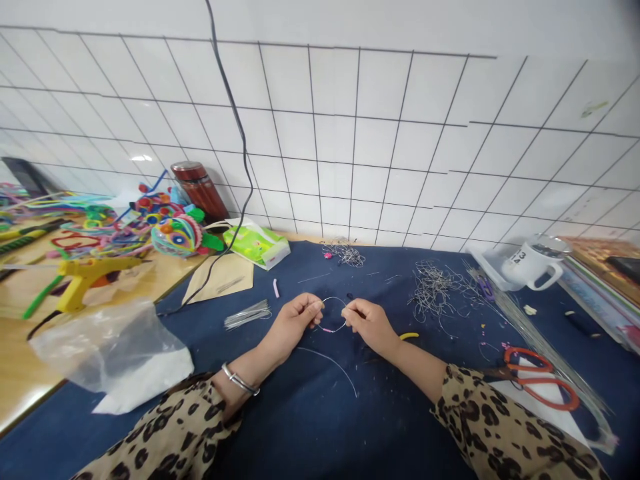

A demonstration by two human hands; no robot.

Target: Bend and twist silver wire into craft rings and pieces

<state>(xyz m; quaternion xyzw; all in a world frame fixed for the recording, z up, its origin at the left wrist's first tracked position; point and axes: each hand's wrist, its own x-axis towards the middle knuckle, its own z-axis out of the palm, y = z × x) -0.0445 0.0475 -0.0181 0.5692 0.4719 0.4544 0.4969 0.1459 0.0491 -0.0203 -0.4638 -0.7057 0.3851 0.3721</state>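
Between my two hands a thin wire ring (pixel 334 298) is held above the dark blue cloth, with a small pink piece (pixel 327 330) on its lower side. My left hand (pixel 300 317) pinches the ring's left side, and my right hand (pixel 369 322) pinches its right side. Below the hands lies a loose curved wire (pixel 333 362). A bundle of short straight wires (pixel 247 315) rests left of my left hand, near a small pale pink tube (pixel 276 288). Beside my right wrist a yellow curved handle (pixel 409 336) shows in part.
Tangled wire (pixel 435 290) and orange-handled scissors (pixel 543 379) lie to the right, near long wires and a white mug (pixel 535 263). Leftward are a clear plastic bag (pixel 120 353), a yellow glue gun (pixel 77 280), a green packet (pixel 257 243) and a hanging black cable (pixel 235 113).
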